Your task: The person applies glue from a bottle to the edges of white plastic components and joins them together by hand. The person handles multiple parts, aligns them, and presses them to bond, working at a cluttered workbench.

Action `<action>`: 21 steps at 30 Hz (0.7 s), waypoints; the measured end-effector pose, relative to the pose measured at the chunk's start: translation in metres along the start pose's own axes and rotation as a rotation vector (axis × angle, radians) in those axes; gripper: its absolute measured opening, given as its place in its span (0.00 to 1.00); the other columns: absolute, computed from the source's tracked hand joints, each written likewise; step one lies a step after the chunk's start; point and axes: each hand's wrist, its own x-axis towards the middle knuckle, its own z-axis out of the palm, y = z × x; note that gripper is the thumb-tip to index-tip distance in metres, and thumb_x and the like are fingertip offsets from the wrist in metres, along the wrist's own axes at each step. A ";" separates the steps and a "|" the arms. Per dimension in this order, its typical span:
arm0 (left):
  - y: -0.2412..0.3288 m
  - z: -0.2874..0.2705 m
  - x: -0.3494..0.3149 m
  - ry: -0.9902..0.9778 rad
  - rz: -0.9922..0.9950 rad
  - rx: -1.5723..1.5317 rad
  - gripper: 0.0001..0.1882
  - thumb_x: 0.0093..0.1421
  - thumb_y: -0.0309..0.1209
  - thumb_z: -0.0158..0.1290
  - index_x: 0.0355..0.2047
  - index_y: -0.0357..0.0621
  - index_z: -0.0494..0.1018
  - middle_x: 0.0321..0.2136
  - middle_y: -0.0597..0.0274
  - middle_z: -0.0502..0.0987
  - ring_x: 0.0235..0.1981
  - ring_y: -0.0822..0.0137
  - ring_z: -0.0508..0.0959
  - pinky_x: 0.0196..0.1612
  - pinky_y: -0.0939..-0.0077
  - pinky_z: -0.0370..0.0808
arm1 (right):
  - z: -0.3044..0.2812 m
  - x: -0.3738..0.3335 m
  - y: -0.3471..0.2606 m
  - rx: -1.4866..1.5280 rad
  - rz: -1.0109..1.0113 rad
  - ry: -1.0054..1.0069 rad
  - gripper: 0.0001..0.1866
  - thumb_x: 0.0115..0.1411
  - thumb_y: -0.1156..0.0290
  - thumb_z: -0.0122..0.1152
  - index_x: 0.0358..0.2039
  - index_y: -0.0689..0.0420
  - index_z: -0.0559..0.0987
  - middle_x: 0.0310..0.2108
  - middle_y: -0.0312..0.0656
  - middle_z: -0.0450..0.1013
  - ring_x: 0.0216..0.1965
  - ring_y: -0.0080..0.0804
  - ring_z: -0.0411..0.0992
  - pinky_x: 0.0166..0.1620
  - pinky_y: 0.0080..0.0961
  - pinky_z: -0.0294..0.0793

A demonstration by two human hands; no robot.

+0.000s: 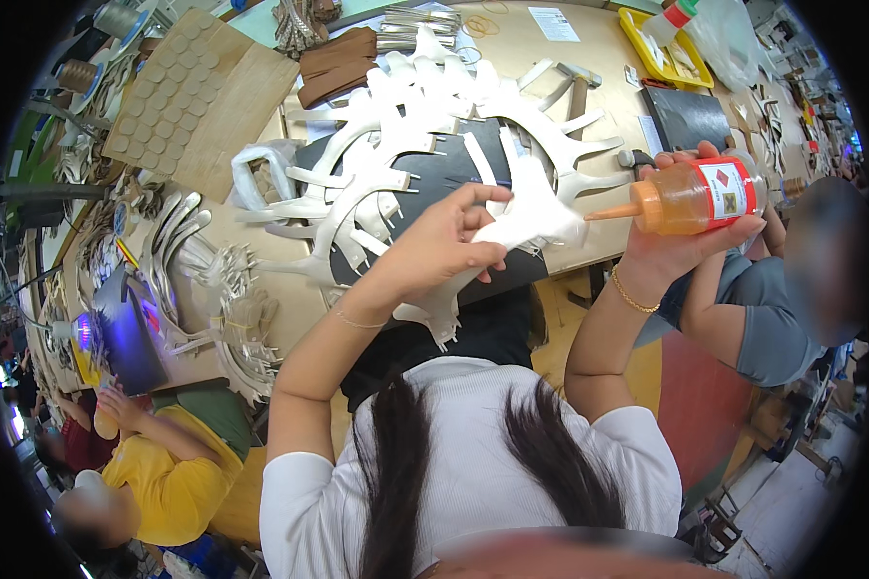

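Note:
My left hand (pixel 444 236) is closed around a pale, branched flat piece (pixel 536 207) with a wide end and narrower arms; its material is hard to tell. Some of its edge lies behind my fingers. In my right hand (pixel 671 246) is an orange squeeze bottle (pixel 690 198), tipped on its side. The bottle's thin nozzle (pixel 613 211) points left, with its tip right beside the wide end of the piece. Below my left hand hangs a pronged pale end (pixel 441 314). Many similar white branched pieces (pixel 434 92) are heaped on the table beyond my hands.
A hammer (pixel 578 92) lies beyond the heap, near a yellow tray (pixel 661 53) and a black slab (pixel 686 116). At the left are a board of round discs (pixel 179 92) and bundled curved strips (pixel 179 251). Other people sit close at right (pixel 753 299) and lower left (pixel 179 473).

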 end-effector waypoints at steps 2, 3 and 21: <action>0.015 -0.002 -0.011 0.060 0.018 -0.040 0.23 0.54 0.22 0.55 0.50 0.35 0.64 0.33 0.61 0.73 0.27 0.74 0.74 0.27 0.81 0.71 | 0.008 0.001 0.001 0.117 0.009 -0.074 0.53 0.46 0.23 0.41 0.51 0.64 0.65 0.36 0.47 0.73 0.36 0.41 0.76 0.39 0.40 0.78; 0.023 -0.005 -0.016 0.013 0.003 0.028 0.28 0.55 0.22 0.54 0.55 0.33 0.59 0.32 0.61 0.73 0.28 0.75 0.74 0.28 0.81 0.71 | 0.014 0.002 0.002 -0.005 -0.015 -0.007 0.53 0.45 0.23 0.44 0.51 0.63 0.64 0.37 0.48 0.72 0.38 0.43 0.74 0.41 0.41 0.77; 0.045 0.006 -0.067 0.054 0.011 0.066 0.40 0.54 0.21 0.55 0.63 0.37 0.45 0.27 0.60 0.73 0.16 0.78 0.70 0.17 0.84 0.67 | 0.083 -0.011 0.031 -0.487 -0.187 -0.178 0.58 0.40 0.20 0.40 0.51 0.66 0.63 0.38 0.49 0.73 0.40 0.44 0.75 0.45 0.44 0.76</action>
